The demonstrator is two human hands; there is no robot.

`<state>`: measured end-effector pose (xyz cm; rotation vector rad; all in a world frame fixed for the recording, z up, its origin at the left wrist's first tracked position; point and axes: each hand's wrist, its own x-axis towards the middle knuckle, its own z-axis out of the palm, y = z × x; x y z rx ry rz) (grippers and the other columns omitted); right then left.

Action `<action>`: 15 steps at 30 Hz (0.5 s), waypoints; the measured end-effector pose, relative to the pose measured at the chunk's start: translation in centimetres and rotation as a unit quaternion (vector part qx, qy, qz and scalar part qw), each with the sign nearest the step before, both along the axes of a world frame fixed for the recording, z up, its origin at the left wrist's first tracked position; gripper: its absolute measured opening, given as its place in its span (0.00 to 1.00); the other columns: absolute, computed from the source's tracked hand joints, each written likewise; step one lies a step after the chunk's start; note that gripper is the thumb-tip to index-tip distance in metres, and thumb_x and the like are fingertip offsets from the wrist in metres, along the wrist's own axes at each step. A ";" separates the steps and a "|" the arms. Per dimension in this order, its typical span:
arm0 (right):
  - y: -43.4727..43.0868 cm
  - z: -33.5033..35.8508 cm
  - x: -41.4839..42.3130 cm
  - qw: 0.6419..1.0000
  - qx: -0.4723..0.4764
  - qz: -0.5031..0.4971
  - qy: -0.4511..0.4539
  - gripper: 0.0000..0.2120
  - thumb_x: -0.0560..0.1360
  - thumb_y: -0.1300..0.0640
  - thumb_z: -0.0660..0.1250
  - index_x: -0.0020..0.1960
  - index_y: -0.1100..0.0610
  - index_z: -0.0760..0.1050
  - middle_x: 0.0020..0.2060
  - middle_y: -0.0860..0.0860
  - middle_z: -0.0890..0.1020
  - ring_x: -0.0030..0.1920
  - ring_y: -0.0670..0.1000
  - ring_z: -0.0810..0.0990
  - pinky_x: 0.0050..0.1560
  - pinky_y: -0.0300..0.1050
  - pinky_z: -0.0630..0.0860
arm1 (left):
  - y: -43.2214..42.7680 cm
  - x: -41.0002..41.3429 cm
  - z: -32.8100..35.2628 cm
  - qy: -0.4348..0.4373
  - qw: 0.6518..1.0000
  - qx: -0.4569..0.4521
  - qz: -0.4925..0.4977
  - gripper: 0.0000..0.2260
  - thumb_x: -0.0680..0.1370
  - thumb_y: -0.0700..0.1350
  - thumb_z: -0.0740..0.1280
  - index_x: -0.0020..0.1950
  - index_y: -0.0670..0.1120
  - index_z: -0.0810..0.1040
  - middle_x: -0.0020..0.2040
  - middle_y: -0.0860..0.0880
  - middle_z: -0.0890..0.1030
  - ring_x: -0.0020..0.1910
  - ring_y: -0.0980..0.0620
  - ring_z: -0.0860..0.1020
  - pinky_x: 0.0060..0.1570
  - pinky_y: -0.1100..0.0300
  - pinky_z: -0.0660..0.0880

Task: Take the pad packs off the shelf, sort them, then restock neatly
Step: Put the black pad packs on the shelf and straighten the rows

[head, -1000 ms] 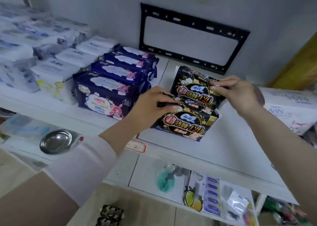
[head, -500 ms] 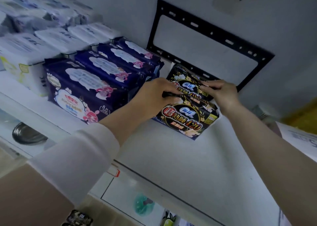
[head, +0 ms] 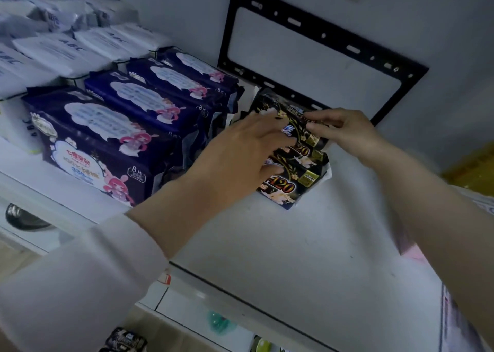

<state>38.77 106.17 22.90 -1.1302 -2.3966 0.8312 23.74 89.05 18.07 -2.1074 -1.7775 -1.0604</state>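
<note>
head | black pad packs (head: 291, 180) in a row on white shelf (head: 307, 244), beside navy packs (head: 107, 138) | left hand (head: 240, 154) flat, fingers spread on them | right hand (head: 344, 130) pinching rear pack

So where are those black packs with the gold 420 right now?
The black 420 packs sit on the white shelf, right of the navy packs, under both hands, below the black wall frame.

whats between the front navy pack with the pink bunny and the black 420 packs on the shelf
In the head view, the left hand and forearm cross that gap, over a strip of bare white shelf.
</note>
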 end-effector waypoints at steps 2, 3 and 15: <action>0.1 0.2 0.1 1.000 -0.007 0.016 0.003 0.15 0.71 0.54 0.71 0.56 0.46 0.76 0.61 0.48 0.77 0.61 0.45 0.73 0.64 0.39 0.67 | 0.4 0.1 -0.7 0.054 0.999 -0.001 -0.009 0.21 0.65 0.39 0.76 0.58 0.43 0.80 0.58 0.42 0.80 0.60 0.42 0.77 0.62 0.47 0.65; 0.2 0.2 0.0 1.000 -0.014 0.018 0.005 0.15 0.71 0.55 0.71 0.57 0.47 0.76 0.61 0.48 0.77 0.61 0.45 0.73 0.64 0.38 0.67 | 0.6 0.2 -0.8 0.064 0.998 0.010 -0.008 0.22 0.63 0.38 0.78 0.56 0.42 0.81 0.55 0.42 0.81 0.56 0.42 0.79 0.60 0.46 0.68; 0.2 0.0 -1.2 0.999 -0.007 0.040 0.012 0.15 0.71 0.57 0.71 0.56 0.47 0.76 0.59 0.49 0.77 0.60 0.44 0.72 0.64 0.38 0.65 | 2.2 -0.8 -1.1 0.075 0.994 0.073 0.011 0.21 0.61 0.33 0.76 0.52 0.43 0.82 0.50 0.45 0.84 0.50 0.45 0.82 0.54 0.47 0.75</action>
